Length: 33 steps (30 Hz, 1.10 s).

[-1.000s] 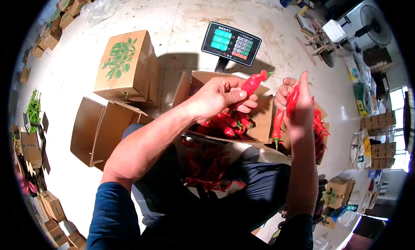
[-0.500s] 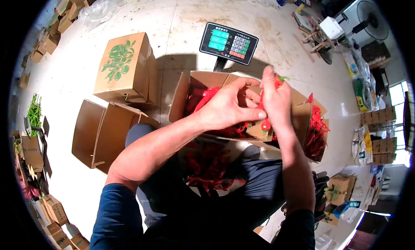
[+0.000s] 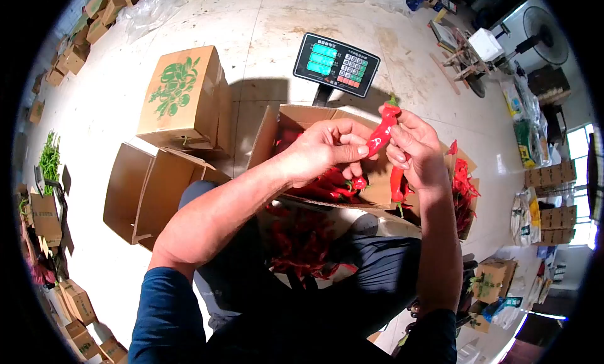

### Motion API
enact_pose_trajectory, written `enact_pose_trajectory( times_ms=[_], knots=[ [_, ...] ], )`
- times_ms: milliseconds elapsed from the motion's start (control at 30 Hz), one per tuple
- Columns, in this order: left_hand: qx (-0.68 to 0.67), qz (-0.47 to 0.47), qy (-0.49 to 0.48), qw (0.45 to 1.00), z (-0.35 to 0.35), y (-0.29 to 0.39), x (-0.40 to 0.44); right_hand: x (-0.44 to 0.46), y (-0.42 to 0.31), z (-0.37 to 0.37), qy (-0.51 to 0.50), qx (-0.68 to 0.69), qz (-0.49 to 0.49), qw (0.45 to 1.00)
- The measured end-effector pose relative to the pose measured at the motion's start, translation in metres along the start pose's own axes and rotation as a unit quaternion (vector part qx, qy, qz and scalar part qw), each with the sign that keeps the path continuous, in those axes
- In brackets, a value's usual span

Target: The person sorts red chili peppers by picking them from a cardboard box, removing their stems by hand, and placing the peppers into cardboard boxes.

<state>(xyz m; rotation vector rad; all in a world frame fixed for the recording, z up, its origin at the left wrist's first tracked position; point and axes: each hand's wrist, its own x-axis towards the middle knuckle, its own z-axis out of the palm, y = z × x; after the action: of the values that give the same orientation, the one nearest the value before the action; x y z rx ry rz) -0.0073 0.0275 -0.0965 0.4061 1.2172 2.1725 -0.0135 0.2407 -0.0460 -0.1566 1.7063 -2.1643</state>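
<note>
A glossy red chili pepper (image 3: 381, 132) with a green stem is held up slantwise between my hands, above an open cardboard box (image 3: 302, 114). The thumb and fingers of my left hand (image 3: 321, 149) are closed on its lower end. My right hand (image 3: 420, 151) grips it from the right, and another red chili pepper (image 3: 397, 183) hangs stem-down out of that hand. Below my left fingers a pepper's stem end (image 3: 359, 183) shows; whether the hand holds it I cannot tell. Red peppers (image 3: 318, 188) lie in the box, partly hidden by my left hand.
A digital scale display (image 3: 336, 63) stands behind the box. To the left are a closed carton (image 3: 182, 93) and an open box (image 3: 129, 191). More red peppers are in a box (image 3: 464, 188) at right, and a pile (image 3: 302, 241) lies between my legs.
My hands have turned and drawn slightly apart, bringing the upper pepper into full view. My right hand has shifted a little right and down, with the second pepper now hanging below it.
</note>
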Motion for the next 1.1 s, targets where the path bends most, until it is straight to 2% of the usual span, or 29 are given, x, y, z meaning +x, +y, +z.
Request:
enact_pose_trajectory(
  times_ms=[67,167,267,300,367,400,467,500,567,667,700,733,767,800,833,867,900,933,967,1067,1100],
  knots=[
    [-0.026,-0.026,-0.006,0.999,0.003,0.004,-0.001,0.001,0.002,-0.003,-0.002,-0.007,0.001,1.000],
    [-0.035,-0.008,-0.004,0.999,0.007,0.004,0.000,0.001,0.001,0.001,0.010,-0.041,-0.001,0.999],
    [0.101,0.037,0.033,0.994,0.014,0.003,0.000,0.002,0.005,0.004,0.024,-0.068,-0.026,0.997],
    [0.113,0.082,0.040,0.989,0.013,-0.003,0.003,0.002,0.007,0.005,0.030,-0.077,-0.022,0.996],
    [0.139,0.055,0.064,0.987,0.007,-0.004,0.005,0.003,0.012,0.006,0.043,-0.095,-0.016,0.994],
    [0.152,0.042,0.077,0.984,0.005,-0.004,0.006,0.002,0.012,0.005,0.055,-0.060,-0.017,0.996],
    [0.117,0.025,0.087,0.989,0.008,0.002,0.007,0.001,0.009,0.004,0.080,0.009,-0.020,0.997],
    [0.100,0.018,0.081,0.992,0.005,0.001,0.008,0.000,0.003,0.006,0.125,0.010,-0.020,0.992],
    [0.066,0.009,0.070,0.995,0.004,0.002,0.008,0.002,-0.002,-0.005,0.136,0.081,-0.035,0.987],
    [0.157,-0.104,0.069,0.980,-0.003,0.003,0.009,0.004,-0.005,-0.025,0.144,0.166,-0.049,0.974],
    [0.326,-0.092,0.066,0.938,-0.002,0.005,0.007,0.004,-0.005,-0.029,0.140,0.189,-0.059,0.970],
    [0.454,0.014,0.097,0.886,-0.005,-0.005,0.008,0.004,-0.004,-0.032,0.136,0.211,-0.068,0.966],
    [0.566,0.121,0.126,0.805,-0.010,-0.020,0.009,0.004,-0.003,-0.034,0.118,0.224,-0.078,0.964],
    [0.662,0.225,0.154,0.699,-0.015,-0.032,0.009,0.004,-0.002,-0.033,0.113,0.228,-0.088,0.963],
    [0.507,0.062,0.098,0.854,-0.003,-0.020,0.005,0.004,-0.002,-0.031,0.107,0.232,-0.098,0.962],
    [0.347,0.035,0.012,0.937,-0.002,-0.020,0.011,0.005,-0.002,-0.027,0.099,0.237,-0.108,0.960],
    [0.239,-0.030,-0.011,0.970,0.004,-0.017,0.010,0.006,-0.003,-0.022,0.096,0.244,-0.113,0.958],
    [0.127,-0.094,-0.034,0.987,0.013,-0.012,0.008,0.006,-0.005,-0.016,0.092,0.250,-0.117,0.957],
    [0.046,-0.087,-0.054,0.994,0.024,-0.010,0.009,0.007,-0.006,-0.011,0.089,0.256,-0.120,0.955],
    [-0.042,-0.105,-0.145,0.983,0.014,-0.024,0.018,0.008,-0.008,0.001,0.081,0.251,-0.120,0.957],
    [-0.062,-0.107,-0.141,0.982,0.011,-0.028,0.020,0.009,-0.009,0.004,0.089,0.248,-0.118,0.957]
  ],
)
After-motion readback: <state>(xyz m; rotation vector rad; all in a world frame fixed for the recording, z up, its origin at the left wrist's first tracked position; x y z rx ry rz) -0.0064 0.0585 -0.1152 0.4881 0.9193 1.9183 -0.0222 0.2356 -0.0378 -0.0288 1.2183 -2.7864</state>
